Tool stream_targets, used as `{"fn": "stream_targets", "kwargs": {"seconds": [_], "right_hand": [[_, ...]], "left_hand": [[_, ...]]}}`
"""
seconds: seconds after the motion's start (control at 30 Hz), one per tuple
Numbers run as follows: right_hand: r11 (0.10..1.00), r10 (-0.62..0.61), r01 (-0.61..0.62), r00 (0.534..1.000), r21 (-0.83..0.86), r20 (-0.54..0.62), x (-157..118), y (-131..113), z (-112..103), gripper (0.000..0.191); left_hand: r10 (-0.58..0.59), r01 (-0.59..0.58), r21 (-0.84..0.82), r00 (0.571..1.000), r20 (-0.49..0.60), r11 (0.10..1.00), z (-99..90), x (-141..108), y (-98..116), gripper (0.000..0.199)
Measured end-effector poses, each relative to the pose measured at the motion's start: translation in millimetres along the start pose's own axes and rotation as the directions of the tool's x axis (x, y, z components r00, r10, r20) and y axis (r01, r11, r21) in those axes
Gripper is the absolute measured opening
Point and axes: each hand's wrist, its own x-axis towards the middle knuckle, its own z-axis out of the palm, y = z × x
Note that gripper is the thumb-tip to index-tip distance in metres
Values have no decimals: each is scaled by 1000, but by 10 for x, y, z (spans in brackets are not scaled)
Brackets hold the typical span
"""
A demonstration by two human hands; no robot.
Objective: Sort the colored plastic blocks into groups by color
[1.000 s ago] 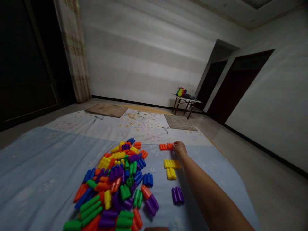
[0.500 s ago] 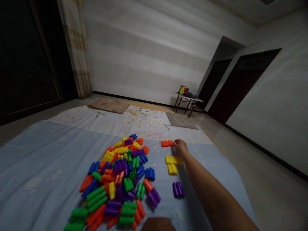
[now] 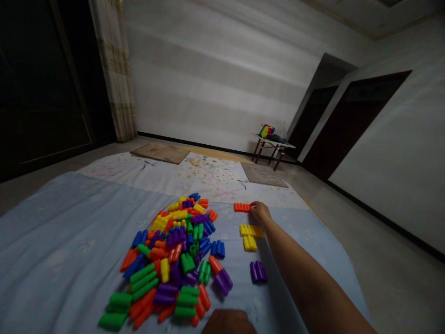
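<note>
Holding an orange block row (image 3: 242, 207) at one end, right hand (image 3: 260, 211) narrowly curled, left hand's state impossible to tell

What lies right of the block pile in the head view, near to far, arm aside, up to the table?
Purple block → yellow blocks → orange blocks, their right end at the right hand → patterned mat → small table.

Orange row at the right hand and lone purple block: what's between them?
In the head view, yellow blocks lie between them on the blue cloth.
</note>
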Motion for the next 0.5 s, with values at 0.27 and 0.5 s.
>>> {"fn": "stream_targets", "kwargs": {"seconds": [0.27,0.5], "right_hand": [[951,-286,278,957,139,43,-655,-368,-119,28],[745,-667,608,688,274,287,-1382,-539,-114,44]], "left_hand": [[52,-65,173,996,77,983,-89,-72,-4,11],[111,-115,130,993,38,985,-174,-132,48,4]]}}
